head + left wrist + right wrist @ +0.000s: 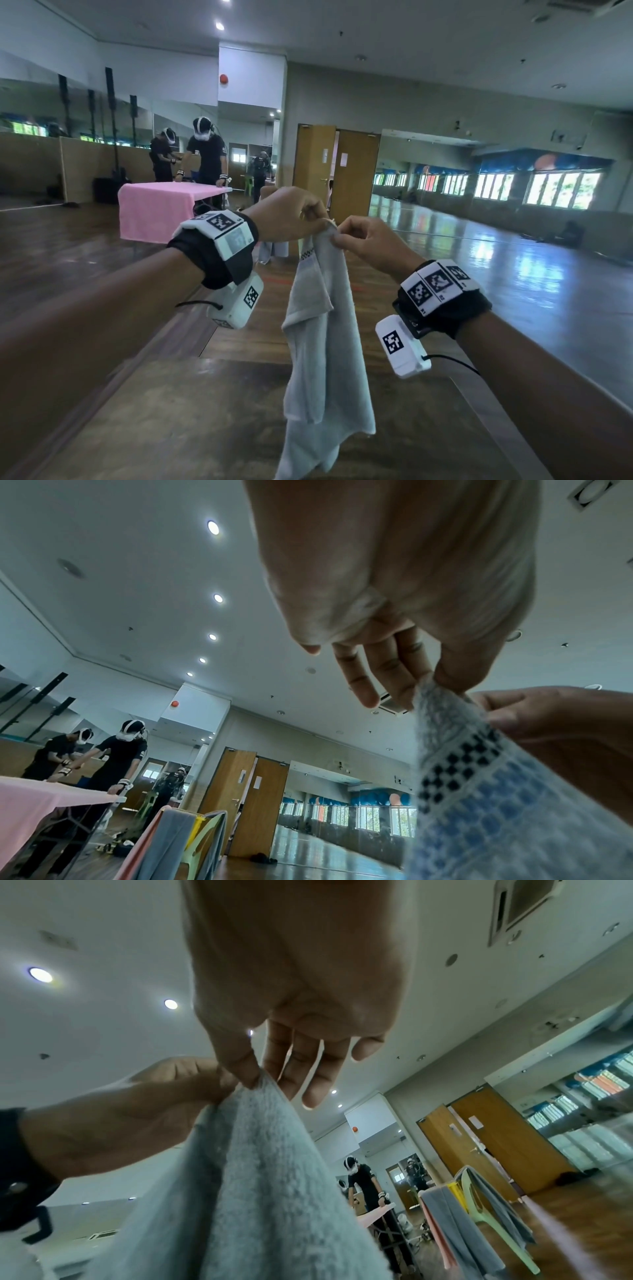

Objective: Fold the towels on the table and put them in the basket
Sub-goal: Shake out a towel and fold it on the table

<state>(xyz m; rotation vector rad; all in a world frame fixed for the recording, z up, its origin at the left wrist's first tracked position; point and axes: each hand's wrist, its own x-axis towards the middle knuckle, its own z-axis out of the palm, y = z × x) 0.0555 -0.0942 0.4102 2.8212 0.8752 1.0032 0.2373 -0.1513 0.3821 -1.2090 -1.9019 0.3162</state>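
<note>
So right now I've got the grey towel (325, 346) hanging in the air in front of me, both hands up at its top edge and almost touching each other. My left hand (291, 216) pinches the top between thumb and forefinger, other fingers loose, and my right hand (370, 240) does the same pinch just beside it. The rest of the cloth dangles in a bunched, twisted drape, with a checkered band (459, 764) near the top.

What could go wrong, I reckon: both pinches are tiny and right on the edge, so if I pull my hands apart to spread it, a corner could slip out and the whole thing drops. It's also twisted, so I may be holding the wrong two points and end up with a lopsided fold.

Below the towel is the dark wooden table (171, 411), bare where I can see it. I can't spot the basket in any view. Further off there's a chair (479, 1199) draped with more towels, then a table with a pink cover (154, 205) where other people (207, 161) in headsets are working. Behind that are wooden doors (337, 171), glossy wood floor (513, 274), mirrors, and windows along the right.
</note>
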